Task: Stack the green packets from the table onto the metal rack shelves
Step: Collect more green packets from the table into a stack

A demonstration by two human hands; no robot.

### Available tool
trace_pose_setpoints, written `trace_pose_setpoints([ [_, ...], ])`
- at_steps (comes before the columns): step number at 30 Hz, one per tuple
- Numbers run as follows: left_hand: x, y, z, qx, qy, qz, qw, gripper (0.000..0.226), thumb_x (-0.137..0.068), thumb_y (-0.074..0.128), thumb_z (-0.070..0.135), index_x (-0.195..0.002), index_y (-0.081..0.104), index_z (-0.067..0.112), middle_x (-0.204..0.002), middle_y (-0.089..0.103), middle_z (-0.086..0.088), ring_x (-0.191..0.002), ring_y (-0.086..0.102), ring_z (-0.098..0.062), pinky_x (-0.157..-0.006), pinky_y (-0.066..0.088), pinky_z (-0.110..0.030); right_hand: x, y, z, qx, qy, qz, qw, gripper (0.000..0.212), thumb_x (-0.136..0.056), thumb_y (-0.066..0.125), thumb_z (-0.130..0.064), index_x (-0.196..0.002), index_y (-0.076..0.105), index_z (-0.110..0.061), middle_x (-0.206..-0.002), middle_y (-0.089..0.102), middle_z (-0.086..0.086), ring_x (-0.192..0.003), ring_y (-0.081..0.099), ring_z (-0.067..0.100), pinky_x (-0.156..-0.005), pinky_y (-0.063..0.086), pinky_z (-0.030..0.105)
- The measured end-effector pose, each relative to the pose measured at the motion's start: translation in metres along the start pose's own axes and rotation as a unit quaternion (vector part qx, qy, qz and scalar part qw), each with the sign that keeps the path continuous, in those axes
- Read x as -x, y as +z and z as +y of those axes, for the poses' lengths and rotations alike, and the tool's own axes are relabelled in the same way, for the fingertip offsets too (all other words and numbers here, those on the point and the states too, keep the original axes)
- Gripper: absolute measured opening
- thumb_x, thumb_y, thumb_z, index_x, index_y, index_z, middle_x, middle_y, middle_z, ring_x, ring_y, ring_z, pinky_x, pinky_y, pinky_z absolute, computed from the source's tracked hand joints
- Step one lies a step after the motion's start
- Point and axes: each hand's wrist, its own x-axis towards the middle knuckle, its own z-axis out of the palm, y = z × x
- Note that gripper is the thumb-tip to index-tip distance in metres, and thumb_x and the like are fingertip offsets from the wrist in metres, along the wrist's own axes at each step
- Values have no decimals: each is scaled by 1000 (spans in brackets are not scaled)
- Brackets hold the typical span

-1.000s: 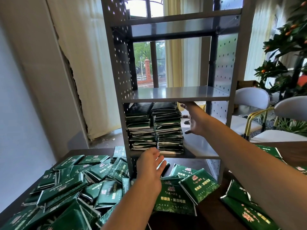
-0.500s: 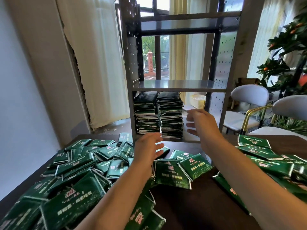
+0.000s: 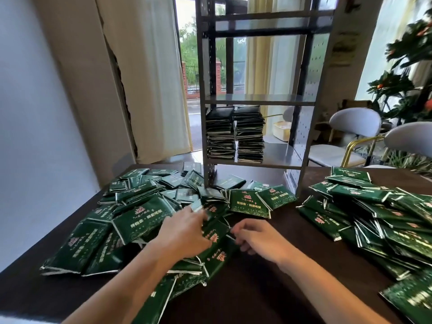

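Loose green packets [image 3: 138, 220] lie heaped on the left and middle of the dark table [image 3: 268, 291], and a second heap [image 3: 374, 216] lies at the right. The metal rack [image 3: 257, 101] stands at the table's far side, with two tall packet stacks [image 3: 233, 134] on the left of its lower shelf. My left hand [image 3: 184, 232] lies on the middle heap, fingers curled round a blurred green packet [image 3: 198, 206]. My right hand [image 3: 257, 237] is just right of it, curled fingertips at the corner of another packet [image 3: 217, 235]; its grip is unclear.
The rack's middle shelf and the right half of its lower shelf [image 3: 278, 153] hold nothing. Two white chairs [image 3: 355, 122] and a potted plant [image 3: 402, 85] stand behind the table at the right. A curtain [image 3: 152, 78] hangs at the left.
My right hand has drawn back from the rack's lower shelf down to the heap in front. My left hand slid nearer along the packets. The view tilted down and back.
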Motion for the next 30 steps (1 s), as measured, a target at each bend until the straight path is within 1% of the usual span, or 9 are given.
trace_pose_setpoints([
  [3, 7, 13, -5, -27, 10, 7, 1000, 74, -93, 63, 45, -155, 24, 35, -154, 33, -1, -137, 39, -21, -114, 36, -40, 1, 11, 11, 31, -18, 25, 999, 10, -86, 64, -20, -92, 69, -27, -78, 68, -1, -67, 62, 14, -69, 51, 38],
  [6, 9, 23, -3, -12, 25, 28, 999, 69, -95, 59, 48, -155, 27, 35, -157, 33, 2, -142, 35, -21, -117, 33, -42, 3, 16, 17, 41, -34, 52, 997, 19, -80, 65, -24, -97, 67, -32, -81, 72, 1, -76, 68, 26, -81, 55, 48],
  [10, 9, 38, 11, -17, 73, 63, 995, 54, -96, 56, 45, -147, 42, 36, -146, 48, 8, -135, 44, -17, -115, 32, -42, 7, 11, 21, 59, -41, 79, 994, 34, -86, 65, -14, -111, 57, -36, -88, 71, 1, -84, 69, 23, -82, 56, 42],
  [15, 3, 47, 26, 138, 124, 121, 975, 32, -93, 61, 35, -125, 62, 38, -124, 61, 16, -116, 56, -8, -98, 43, -23, 7, -9, 32, 86, -22, 110, 990, 37, -85, 63, -15, -113, 58, -38, -86, 71, -3, -83, 67, 16, -85, 55, 42],
  [17, -5, 48, 30, 125, 116, 153, 973, 42, -94, 59, 36, -136, 54, 38, -137, 50, 13, -127, 47, -10, -101, 38, -22, 5, -17, 36, 76, -15, 114, 990, 34, -85, 63, -15, -110, 59, -38, -85, 69, -2, -81, 67, 17, -84, 56, 45],
  [20, -22, 52, 36, 42, 71, 74, 994, 71, -95, 52, 47, -157, 18, 39, -164, 20, 1, -150, 21, -23, -121, 24, -41, 2, -26, 39, 65, -13, 114, 991, 31, -86, 64, -16, -108, 58, -38, -87, 65, -3, -79, 65, 16, -83, 58, 45],
  [22, -31, 59, 41, 3, 64, 34, 997, 77, -96, 48, 53, -159, 6, 40, -168, 12, 1, -154, 13, -24, -124, 14, -49, 0, -31, 39, 53, -10, 107, 993, 30, -90, 63, -16, -115, 57, -33, -87, 63, -4, -74, 64, 15, -73, 58, 38],
  [26, -32, 75, 53, 38, 112, 67, 991, 62, -94, 52, 48, -152, 32, 42, -156, 38, 15, -145, 31, -10, -122, 13, -46, -6, -45, 38, 31, 12, 104, 994, 31, -95, 59, -15, -121, 49, -28, -88, 62, 1, -69, 62, 17, -60, 56, 33],
  [30, -30, 80, 63, 127, 162, 102, 973, 47, -90, 61, 38, -136, 54, 40, -131, 56, 22, -126, 48, -1, -117, 19, -32, -15, -59, 40, 0, 47, 103, 994, 44, -95, 63, -18, -134, 42, -23, -99, 66, 7, -56, 61, 18, -46, 51, 28],
])
